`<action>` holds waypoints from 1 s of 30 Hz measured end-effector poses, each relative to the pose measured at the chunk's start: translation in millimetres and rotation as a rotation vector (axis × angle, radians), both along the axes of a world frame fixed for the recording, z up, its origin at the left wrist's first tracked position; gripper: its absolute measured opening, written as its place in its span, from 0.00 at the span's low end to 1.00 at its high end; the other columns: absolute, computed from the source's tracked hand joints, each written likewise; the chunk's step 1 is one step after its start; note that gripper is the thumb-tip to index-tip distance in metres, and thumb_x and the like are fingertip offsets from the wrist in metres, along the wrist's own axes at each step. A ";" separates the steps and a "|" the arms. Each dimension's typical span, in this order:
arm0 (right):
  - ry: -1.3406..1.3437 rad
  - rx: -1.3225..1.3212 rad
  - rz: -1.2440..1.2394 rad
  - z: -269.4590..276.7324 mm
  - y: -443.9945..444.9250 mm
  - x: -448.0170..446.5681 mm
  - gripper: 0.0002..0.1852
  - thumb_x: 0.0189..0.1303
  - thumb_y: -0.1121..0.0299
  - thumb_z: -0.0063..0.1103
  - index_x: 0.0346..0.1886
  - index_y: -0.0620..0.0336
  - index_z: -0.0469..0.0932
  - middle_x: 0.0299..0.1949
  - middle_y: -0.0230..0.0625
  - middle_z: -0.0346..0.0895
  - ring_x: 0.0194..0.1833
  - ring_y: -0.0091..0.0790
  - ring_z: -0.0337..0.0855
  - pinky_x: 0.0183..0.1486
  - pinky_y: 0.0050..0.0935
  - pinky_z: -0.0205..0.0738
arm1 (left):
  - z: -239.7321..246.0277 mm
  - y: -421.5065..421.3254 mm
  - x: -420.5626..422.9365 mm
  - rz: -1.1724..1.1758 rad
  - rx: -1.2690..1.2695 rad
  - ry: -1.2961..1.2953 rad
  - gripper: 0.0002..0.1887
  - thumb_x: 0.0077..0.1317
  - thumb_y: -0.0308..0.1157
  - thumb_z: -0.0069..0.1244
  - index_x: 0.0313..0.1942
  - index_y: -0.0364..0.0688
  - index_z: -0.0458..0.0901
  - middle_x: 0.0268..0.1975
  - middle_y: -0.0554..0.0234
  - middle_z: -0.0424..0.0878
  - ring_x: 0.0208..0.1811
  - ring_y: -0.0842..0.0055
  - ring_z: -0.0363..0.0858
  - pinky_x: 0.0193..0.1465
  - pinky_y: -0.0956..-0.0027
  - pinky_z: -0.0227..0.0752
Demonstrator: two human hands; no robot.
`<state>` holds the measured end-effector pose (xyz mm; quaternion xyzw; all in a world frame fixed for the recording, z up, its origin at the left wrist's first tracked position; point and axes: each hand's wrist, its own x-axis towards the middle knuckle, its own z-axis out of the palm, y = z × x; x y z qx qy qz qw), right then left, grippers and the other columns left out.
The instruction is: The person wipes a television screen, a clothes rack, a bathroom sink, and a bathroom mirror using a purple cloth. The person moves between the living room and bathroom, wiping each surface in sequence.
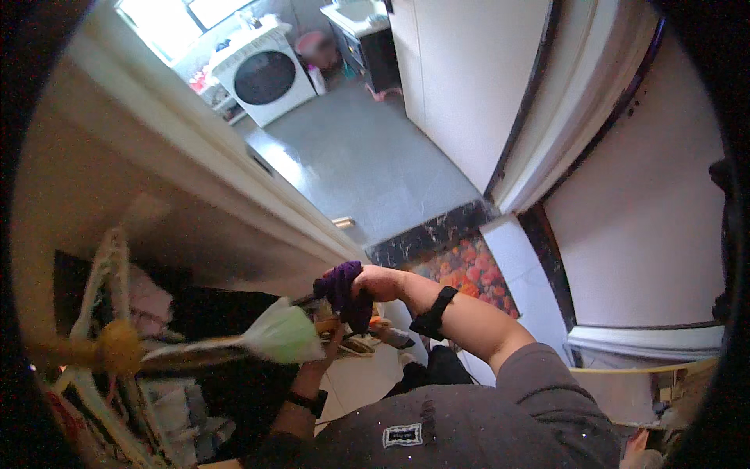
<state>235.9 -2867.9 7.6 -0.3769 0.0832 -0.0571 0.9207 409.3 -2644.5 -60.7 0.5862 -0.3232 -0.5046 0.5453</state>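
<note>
My right hand [378, 282] grips a crumpled purple cloth [344, 287], whose lower part hangs down dark. Just below it my left hand [333, 347] reaches up beside the cloth, its fingers partly hidden; whether it holds anything I cannot tell. A pale green and white thing [287, 333], blurred and perhaps a plastic bag, hangs left of my left hand. Small mixed items [381, 328], one of them orange, lie below the purple cloth.
At left stands a rack with a round wooden knob [120, 346] and pale hanging pieces. A floral mat [474, 269] lies before a dark threshold [433, 231]. Beyond are a front-loading washing machine [263, 79], a washbasin cabinet [381, 55] and an open white door [469, 76].
</note>
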 end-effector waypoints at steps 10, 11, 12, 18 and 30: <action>-0.056 0.137 0.036 94.1 -14.2 -29.8 0.32 0.55 0.74 0.59 0.67 0.62 0.67 0.53 0.41 0.80 0.47 0.39 0.84 0.54 0.42 0.80 | -0.4 -2.9 -13.5 0.129 0.093 -0.716 0.22 0.67 0.38 0.58 0.57 0.40 0.74 0.53 0.56 0.79 0.56 0.64 0.77 0.60 0.56 0.72; -0.067 0.096 0.064 91.1 -21.0 -34.0 0.30 0.55 0.74 0.58 0.65 0.64 0.69 0.51 0.41 0.81 0.46 0.39 0.85 0.53 0.41 0.81 | 4.6 0.5 -20.5 0.147 0.132 -0.671 0.22 0.67 0.36 0.58 0.58 0.40 0.73 0.53 0.56 0.79 0.56 0.64 0.77 0.60 0.56 0.73; -0.082 0.043 0.089 86.4 -30.4 -38.9 0.28 0.55 0.75 0.57 0.63 0.65 0.71 0.49 0.41 0.81 0.45 0.39 0.85 0.52 0.40 0.81 | 10.5 -0.6 -20.5 0.086 0.135 -0.641 0.22 0.68 0.34 0.56 0.60 0.39 0.70 0.54 0.54 0.78 0.56 0.64 0.77 0.61 0.58 0.74; 0.129 -0.031 -0.012 61.6 -108.7 -92.3 0.25 0.50 0.76 0.49 0.54 0.68 0.78 0.39 0.44 0.82 0.34 0.39 0.84 0.41 0.37 0.82 | 36.8 -6.8 -86.8 0.493 0.463 -0.876 0.31 0.61 0.35 0.63 0.62 0.39 0.68 0.59 0.50 0.74 0.61 0.60 0.74 0.64 0.56 0.70; 0.349 0.384 -0.181 21.4 -277.0 -181.4 0.16 0.62 0.68 0.54 0.51 0.63 0.77 0.45 0.44 0.83 0.43 0.42 0.85 0.52 0.42 0.80 | 38.9 -80.2 -169.4 0.291 0.783 0.171 0.20 0.67 0.47 0.57 0.49 0.39 0.84 0.42 0.68 0.84 0.44 0.77 0.78 0.49 0.67 0.70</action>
